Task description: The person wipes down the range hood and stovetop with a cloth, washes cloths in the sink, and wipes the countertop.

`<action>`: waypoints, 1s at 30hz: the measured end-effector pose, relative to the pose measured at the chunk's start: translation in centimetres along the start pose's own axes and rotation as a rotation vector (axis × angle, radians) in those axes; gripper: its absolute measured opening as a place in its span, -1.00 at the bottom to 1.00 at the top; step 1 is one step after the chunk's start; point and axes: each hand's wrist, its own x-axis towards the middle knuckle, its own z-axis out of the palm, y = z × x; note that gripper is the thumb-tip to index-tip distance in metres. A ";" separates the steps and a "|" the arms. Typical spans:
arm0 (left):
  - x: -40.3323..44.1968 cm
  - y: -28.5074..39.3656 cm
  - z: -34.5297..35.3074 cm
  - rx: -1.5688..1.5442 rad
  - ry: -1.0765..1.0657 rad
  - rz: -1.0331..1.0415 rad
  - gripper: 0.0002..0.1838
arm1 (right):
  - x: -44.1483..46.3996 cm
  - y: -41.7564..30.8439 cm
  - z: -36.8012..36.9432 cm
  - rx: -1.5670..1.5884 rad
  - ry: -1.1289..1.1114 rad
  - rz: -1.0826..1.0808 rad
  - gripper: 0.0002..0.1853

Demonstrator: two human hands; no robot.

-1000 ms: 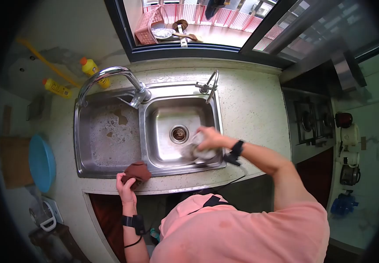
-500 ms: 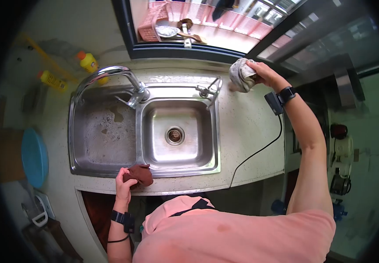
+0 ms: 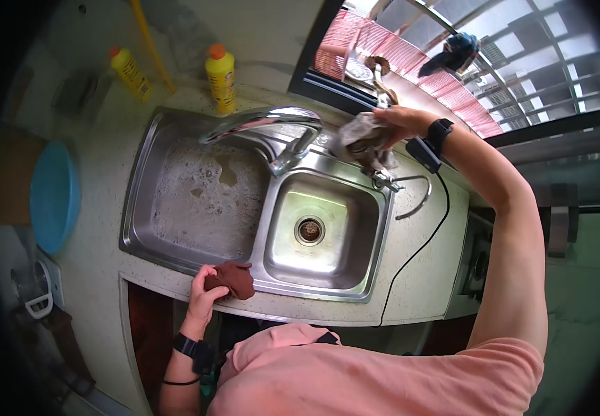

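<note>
My left hand [image 3: 206, 291] grips a dark brown cloth [image 3: 233, 280] at the front rim of the double steel sink [image 3: 314, 288]. Behind the right basin, near the window, my right hand [image 3: 398, 123] holds a bunched pale, patterned cloth [image 3: 364, 139], slightly blurred, beside the small curved tap [image 3: 421, 201]. The large chrome faucet [image 3: 265, 121] arches over the left basin [image 3: 203, 215], whose bottom has foam and small brownish patches. A drain [image 3: 309, 230] shows in the right basin.
Two yellow bottles [image 3: 221, 80] [image 3: 131, 73] stand behind the sink. A blue basin [image 3: 55, 197] leans at the left. A black cable [image 3: 421, 249] hangs from my right wrist across the counter [image 3: 432, 277]. The stove is partly visible at the right.
My right hand has moved with its cloth from the right basin to the counter's back right, then left to behind the sink. My left hand still holds the brown cloth. The view has turned.
</note>
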 end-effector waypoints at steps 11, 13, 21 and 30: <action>2.0 -0.6 -3.2 -0.118 0.057 -0.032 -0.63 | 10.0 -2.1 9.5 -0.334 0.055 0.008 -0.37; 2.6 -1.0 -3.5 -0.132 0.048 -0.022 -0.62 | 9.5 -3.6 11.5 -0.278 0.031 -0.121 -0.48; 4.1 -1.7 -5.4 -0.116 0.040 -0.053 -0.58 | 16.0 -9.8 17.8 -0.530 -0.178 -0.395 -0.26; 4.4 -1.2 -5.8 -0.098 0.015 -0.089 -0.58 | 15.9 -8.5 17.3 -1.031 0.102 -0.778 -0.48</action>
